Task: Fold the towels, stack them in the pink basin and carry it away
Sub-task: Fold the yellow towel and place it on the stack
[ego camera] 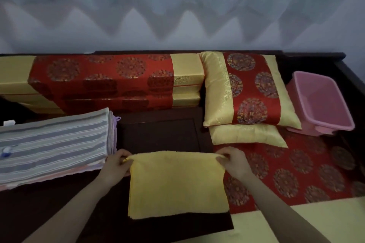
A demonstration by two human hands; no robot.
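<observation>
Two bare forearms reach in from the bottom edge toward a yellow towel (176, 185) spread between them. The left hand (116, 163) pinches the towel's far left corner between thumb and fingers, and the right hand (233, 163) pinches its far right corner the same way, so the far edge is drawn taut from hand to hand. The towel, folded into a rough square, hangs or lies toward the camera, its near edge over a dark brown cloth (197, 223) on a dark wooden surface (158, 134). Both wrists are nearly straight, knuckles up, arms angled inward. Just left of the left hand lies a stack of towels (53, 144), the top one striped grey and white, with pink and lilac edges beneath. Right of the right hand spreads a red patterned cover (296, 173). Beyond it sit two gold and red pillows (250, 92), and beside them at far right the pink basin (320, 104), well apart from the hands. Long red and gold cushions (102, 81) line the back.
</observation>
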